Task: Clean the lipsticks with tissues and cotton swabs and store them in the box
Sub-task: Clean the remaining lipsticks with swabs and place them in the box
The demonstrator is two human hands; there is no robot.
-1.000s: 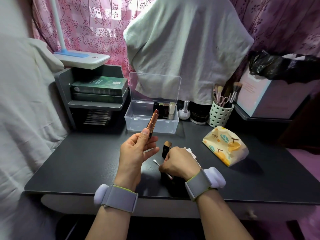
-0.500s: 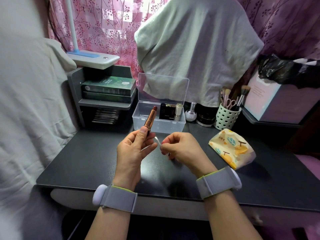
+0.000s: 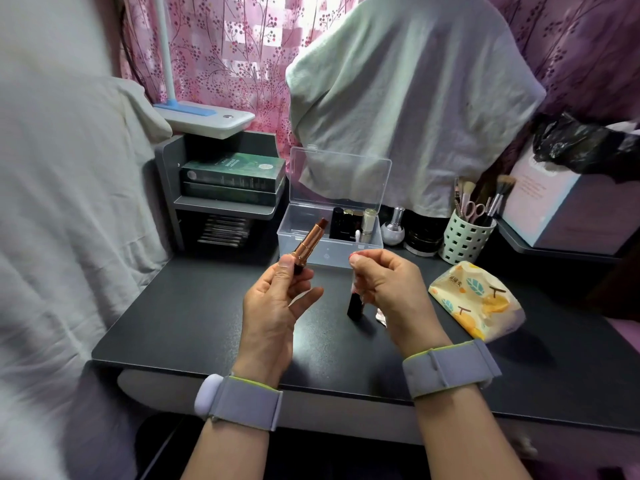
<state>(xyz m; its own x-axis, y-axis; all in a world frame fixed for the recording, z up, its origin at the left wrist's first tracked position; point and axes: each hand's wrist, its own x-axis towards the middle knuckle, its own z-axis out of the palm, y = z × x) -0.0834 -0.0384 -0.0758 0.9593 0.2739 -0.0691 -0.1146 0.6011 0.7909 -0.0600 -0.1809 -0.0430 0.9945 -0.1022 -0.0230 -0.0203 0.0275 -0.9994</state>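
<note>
The box (image 3: 329,244) sits behind both hands, tissue pack (image 3: 476,299) right, shelf (image 3: 225,209) left.

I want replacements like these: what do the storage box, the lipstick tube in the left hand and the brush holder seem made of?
Storage box: clear, glossy, probably hard plastic; the cloth shows through its raised lid. Lipstick tube: shiny copper-toned shell, metal or metallised plastic; it reflects light. Brush holder: matte pale-green, likely moulded plastic, with square cut-outs.

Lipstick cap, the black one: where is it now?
In the head view, the black lipstick cap stands upright on the dark desk, just below the right hand and left of the tissue pack.
</note>
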